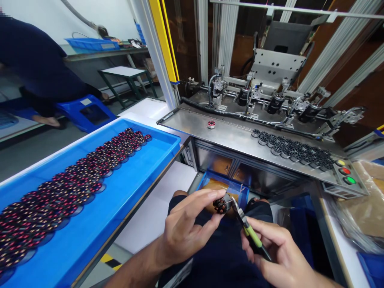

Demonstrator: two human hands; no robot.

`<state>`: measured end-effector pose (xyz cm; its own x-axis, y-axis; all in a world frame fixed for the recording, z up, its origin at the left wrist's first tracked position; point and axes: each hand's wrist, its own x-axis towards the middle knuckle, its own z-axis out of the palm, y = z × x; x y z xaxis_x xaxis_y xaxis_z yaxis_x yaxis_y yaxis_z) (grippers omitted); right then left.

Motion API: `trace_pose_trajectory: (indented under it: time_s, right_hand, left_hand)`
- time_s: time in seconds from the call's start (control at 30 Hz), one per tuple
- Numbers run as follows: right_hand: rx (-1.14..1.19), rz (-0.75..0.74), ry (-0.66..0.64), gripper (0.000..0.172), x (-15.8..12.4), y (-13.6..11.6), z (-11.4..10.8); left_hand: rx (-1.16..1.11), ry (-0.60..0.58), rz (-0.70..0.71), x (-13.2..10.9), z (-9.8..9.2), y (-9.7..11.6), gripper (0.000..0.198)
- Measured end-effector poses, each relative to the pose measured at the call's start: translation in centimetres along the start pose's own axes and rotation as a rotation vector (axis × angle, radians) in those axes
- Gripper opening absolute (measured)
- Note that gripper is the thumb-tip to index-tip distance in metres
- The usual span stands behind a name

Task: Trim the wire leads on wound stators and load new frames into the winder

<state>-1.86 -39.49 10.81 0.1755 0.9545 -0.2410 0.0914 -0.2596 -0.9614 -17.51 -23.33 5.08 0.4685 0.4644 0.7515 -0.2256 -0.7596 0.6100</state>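
My left hand [186, 228] pinches a small wound motor stator [221, 205] between thumb and fingers, over my lap. My right hand [277, 256] grips a pair of cutters with green-and-black handles [250, 234]. The cutters' tips touch the stator's right side. Both hands are closed on what they hold. A blue tray [135, 176] at my left carries rows of several copper-wound stators [75, 180].
A metal machine table [228, 134] ahead holds one lone stator [211, 124], a row of several dark stators [294, 150] and three coloured buttons [344, 171]. A small blue bin [223, 188] sits below. Another person in dark clothes [36, 64] is at far left.
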Motion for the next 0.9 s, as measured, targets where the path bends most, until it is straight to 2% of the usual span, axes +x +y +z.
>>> trace_pose_trajectory:
  time_s: [0.1, 0.2, 0.27, 0.37, 0.43, 0.5, 0.57, 0.9]
  right_hand:
    - [-0.125, 0.004, 0.035, 0.053, 0.2, -0.1, -0.1]
    - [-0.081, 0.065, 0.101, 0.050, 0.0, 0.2, -0.6]
    - [-0.029, 0.085, 0.147, 0.053, -0.3, 0.7, -1.0]
    - [0.011, 0.103, 0.170, 0.057, -0.9, 1.7, -1.5]
    - [0.032, 0.116, 0.174, 0.057, -1.2, 2.6, -1.6]
    - [0.044, 0.099, 0.173, 0.058, -1.3, 3.4, -1.7]
    - [0.050, 0.093, 0.164, 0.058, -1.1, 3.8, -1.7]
    - [0.015, 0.140, 0.122, 0.054, -0.7, 2.9, -1.4]
  left_hand:
    - [0.008, -0.015, 0.022, -0.1, 0.2, -0.2, 0.082]
    - [-0.067, 0.020, -0.027, -0.3, 0.5, -0.5, 0.076]
    - [-0.288, 0.077, -0.187, -0.4, 0.7, -0.7, 0.069]
    - [-0.873, 0.109, -0.525, -0.6, 1.1, -1.3, 0.058]
    - [-1.190, 0.113, -0.718, -0.7, 1.3, -1.7, 0.060]
    - [-1.322, 0.141, -0.880, -1.0, 1.5, -2.0, 0.065]
    - [-1.350, 0.162, -0.983, -1.4, 1.6, -2.3, 0.068]
    - [-1.419, 0.207, -1.012, -1.8, 1.7, -2.9, 0.070]
